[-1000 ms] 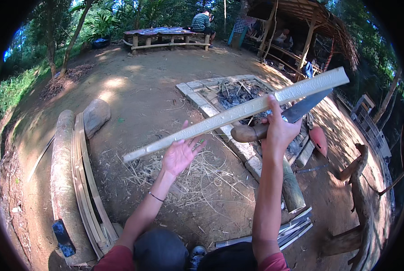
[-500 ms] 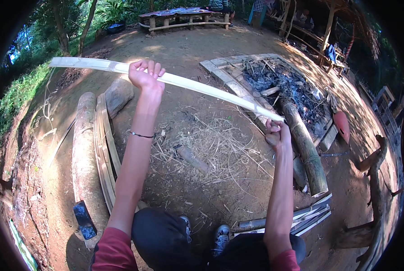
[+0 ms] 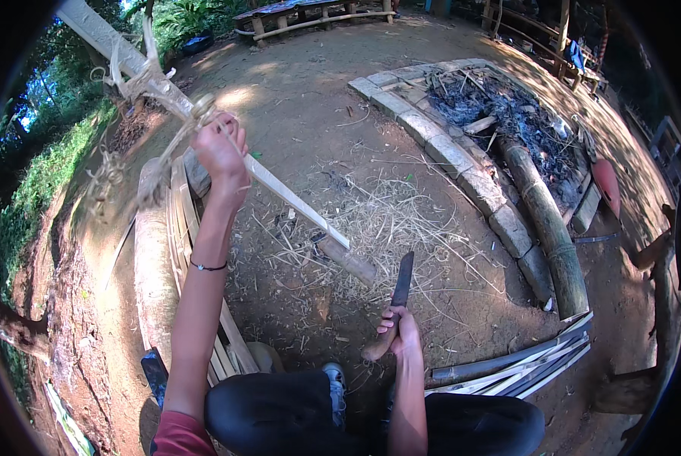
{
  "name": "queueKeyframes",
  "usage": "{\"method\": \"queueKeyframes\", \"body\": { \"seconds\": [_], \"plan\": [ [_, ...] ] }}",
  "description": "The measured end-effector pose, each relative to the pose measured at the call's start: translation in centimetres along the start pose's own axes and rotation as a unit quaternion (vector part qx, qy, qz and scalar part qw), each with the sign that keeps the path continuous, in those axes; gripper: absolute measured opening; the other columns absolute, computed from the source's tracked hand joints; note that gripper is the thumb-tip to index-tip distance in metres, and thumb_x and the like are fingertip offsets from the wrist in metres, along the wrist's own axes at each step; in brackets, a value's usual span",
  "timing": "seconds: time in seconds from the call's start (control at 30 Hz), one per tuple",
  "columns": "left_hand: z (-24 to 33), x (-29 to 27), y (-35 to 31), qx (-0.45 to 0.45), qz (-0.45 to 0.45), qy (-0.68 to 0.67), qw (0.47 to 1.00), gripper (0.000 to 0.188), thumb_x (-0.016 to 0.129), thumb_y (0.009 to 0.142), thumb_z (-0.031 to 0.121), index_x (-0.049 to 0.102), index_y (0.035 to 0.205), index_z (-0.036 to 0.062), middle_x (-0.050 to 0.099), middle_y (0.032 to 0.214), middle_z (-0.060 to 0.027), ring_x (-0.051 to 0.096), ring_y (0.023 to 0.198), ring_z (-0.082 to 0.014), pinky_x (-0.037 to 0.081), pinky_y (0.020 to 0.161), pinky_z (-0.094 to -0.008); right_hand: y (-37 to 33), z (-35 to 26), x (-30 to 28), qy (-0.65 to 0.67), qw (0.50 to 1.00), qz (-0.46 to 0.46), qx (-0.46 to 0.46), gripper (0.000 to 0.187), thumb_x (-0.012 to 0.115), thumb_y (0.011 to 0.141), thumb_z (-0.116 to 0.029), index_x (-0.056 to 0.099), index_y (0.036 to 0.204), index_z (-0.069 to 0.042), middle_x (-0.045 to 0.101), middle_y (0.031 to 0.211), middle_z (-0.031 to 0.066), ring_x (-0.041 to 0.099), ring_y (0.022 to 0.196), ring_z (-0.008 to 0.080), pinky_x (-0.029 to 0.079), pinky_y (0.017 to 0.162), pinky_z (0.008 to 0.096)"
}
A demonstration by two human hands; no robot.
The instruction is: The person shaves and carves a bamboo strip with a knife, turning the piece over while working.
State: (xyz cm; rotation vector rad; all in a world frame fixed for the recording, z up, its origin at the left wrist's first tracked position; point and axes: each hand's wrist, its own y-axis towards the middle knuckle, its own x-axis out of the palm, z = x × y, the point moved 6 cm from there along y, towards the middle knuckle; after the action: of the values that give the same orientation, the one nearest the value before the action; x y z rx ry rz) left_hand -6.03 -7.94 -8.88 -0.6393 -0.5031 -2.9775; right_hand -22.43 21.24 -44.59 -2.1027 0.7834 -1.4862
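Observation:
My left hand (image 3: 222,156) is closed around a long pale bamboo strip (image 3: 298,205), which slants from the upper left down toward the middle. Curled shavings (image 3: 144,80) cling to its upper stretch and dangle beside my wrist. The strip's lower end is at a short wooden block (image 3: 348,262) on the ground; whether they touch I cannot tell. In my right hand (image 3: 403,330) is a knife (image 3: 403,281) with a dark broad blade and a wooden handle. Its blade points up and away from me, apart from the strip. Loose shavings (image 3: 401,220) lie around the block.
A stone-edged fire pit (image 3: 431,140) with ash spreads at the right, a thick bamboo pole (image 3: 542,209) reaching out of it. Split bamboo pieces (image 3: 515,365) lie by my right knee. Left of me rest a log (image 3: 154,281) and long wooden slats (image 3: 182,205).
The strip has swung from nearly level to a steep slant, its right end lowered to the block. My right hand has left that end and come nearer me; the knife now shows clearly in it.

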Motion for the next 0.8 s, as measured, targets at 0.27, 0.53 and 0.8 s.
{"method": "queueKeyframes", "body": {
  "seconds": [0.27,0.53,0.8],
  "plan": [
    [0.2,1.4,-0.8,0.024,-0.026,0.009,0.999,0.020,0.045,0.098,0.010,0.049,0.079,0.0080,0.038,0.064,0.0025,0.032,0.049,-0.0065,0.026,0.044,-0.0233,-0.7,-1.6,3.1,-0.226,0.969,0.097,-0.023,0.022,0.050,0.101,-0.026,0.059,0.112,-0.008,0.045,0.067,-0.0004,0.038,0.046,0.0069,0.034,0.038,0.0240],
    [0.0,5.0,-1.2,0.077,-0.206,0.044,0.974,0.033,0.043,0.102,0.026,0.040,0.074,0.0088,0.030,0.062,0.0021,0.027,0.046,-0.0061,0.023,0.044,-0.0242,-0.1,-2.0,6.5,-0.372,0.921,0.064,-0.095,0.025,0.048,0.103,-0.022,0.060,0.103,0.000,0.047,0.057,0.0006,0.045,0.042,0.0095,0.037,0.037,0.0272],
    [0.5,4.9,-2.3,0.136,-0.091,0.041,0.986,0.035,0.045,0.101,0.030,0.032,0.073,0.0142,0.022,0.062,0.0045,0.022,0.051,-0.0069,0.019,0.047,-0.0252,0.9,-2.4,13.9,-0.557,0.776,0.037,-0.295,0.036,0.047,0.103,-0.021,0.065,0.090,0.007,0.060,0.066,0.0291,0.063,0.067,0.0475,0.046,0.063,0.0523]
  ]
}}
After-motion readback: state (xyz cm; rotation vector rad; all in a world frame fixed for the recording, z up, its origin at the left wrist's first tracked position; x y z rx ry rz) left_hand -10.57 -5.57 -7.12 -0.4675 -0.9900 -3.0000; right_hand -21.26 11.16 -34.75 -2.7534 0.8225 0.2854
